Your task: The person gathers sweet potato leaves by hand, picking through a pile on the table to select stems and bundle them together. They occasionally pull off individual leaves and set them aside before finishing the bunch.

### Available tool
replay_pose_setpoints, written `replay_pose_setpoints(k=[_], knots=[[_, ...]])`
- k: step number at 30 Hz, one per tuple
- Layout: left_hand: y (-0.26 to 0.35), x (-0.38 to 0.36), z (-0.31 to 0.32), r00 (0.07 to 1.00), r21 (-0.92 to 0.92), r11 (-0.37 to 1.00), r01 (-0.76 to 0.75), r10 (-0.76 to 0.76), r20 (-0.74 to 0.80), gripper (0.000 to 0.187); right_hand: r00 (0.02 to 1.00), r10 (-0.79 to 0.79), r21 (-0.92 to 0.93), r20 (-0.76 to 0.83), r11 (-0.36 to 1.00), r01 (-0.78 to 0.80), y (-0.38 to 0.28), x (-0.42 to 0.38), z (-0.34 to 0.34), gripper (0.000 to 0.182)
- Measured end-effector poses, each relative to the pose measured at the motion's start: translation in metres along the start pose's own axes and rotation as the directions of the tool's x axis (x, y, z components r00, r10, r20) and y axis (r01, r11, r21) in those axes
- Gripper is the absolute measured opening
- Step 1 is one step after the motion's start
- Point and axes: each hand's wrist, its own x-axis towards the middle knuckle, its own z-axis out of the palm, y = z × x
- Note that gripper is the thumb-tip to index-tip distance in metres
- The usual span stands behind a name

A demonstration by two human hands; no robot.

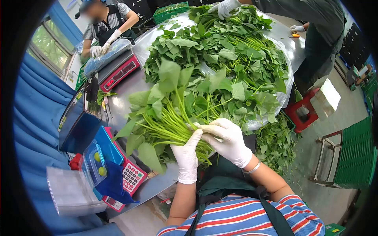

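Observation:
A bunch of leafy greens (165, 124) with long pale-green stems and broad pointed leaves is held up in front of me, its leaves toward the upper left. My left hand (185, 159), in a white glove, is closed around the stems from below. Also gloved, my right hand (228, 141) pinches at the stem ends close to the left thumb; its fingertips are partly hidden. Behind the bunch, a big heap of the same greens (232, 55) covers the table on clear plastic sheeting (289, 78).
On the left are a scale with a keypad (132, 177), a plastic box (94, 163) and a red scale (120, 72). A co-worker (108, 23) handles a blue bag there. Another person's gloved hand (226, 8) touches the heap. A red stool (303, 112) stands right.

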Motion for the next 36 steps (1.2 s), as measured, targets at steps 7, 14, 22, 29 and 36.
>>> replay_pose_setpoints(k=[7, 14, 22, 29, 36], knots=[[0.003, 0.002, 0.004, 0.994, -0.101, 0.995, 0.010, -0.021, -0.107, 0.021, 0.808, 0.584, 0.784, 0.072, 0.467, -0.408, -0.003, -0.008, -0.002, 0.016], [0.005, 0.012, -0.006, 0.992, -0.165, 0.986, -0.032, 0.012, -0.124, 0.015, 0.801, 0.438, 0.865, 0.408, 0.096, -0.493, -0.006, -0.014, -0.010, 0.014], [0.022, 0.022, -0.029, 0.977, -0.104, 0.983, -0.149, 0.131, -0.167, 0.016, 0.959, 0.206, -0.747, -0.196, 0.602, -0.282, 0.030, 0.000, -0.056, 0.035], [0.016, 0.009, -0.005, 1.000, -0.053, 0.999, -0.011, 0.010, -0.018, 0.019, 0.932, 0.233, -0.007, 0.278, 0.971, -0.240, -0.011, 0.014, -0.018, 0.019], [0.023, 0.009, -0.003, 0.993, -0.117, 0.988, 0.102, -0.109, -0.051, 0.019, 0.954, 0.272, 0.258, 0.127, 0.919, -0.297, 0.002, 0.008, 0.001, 0.011]])
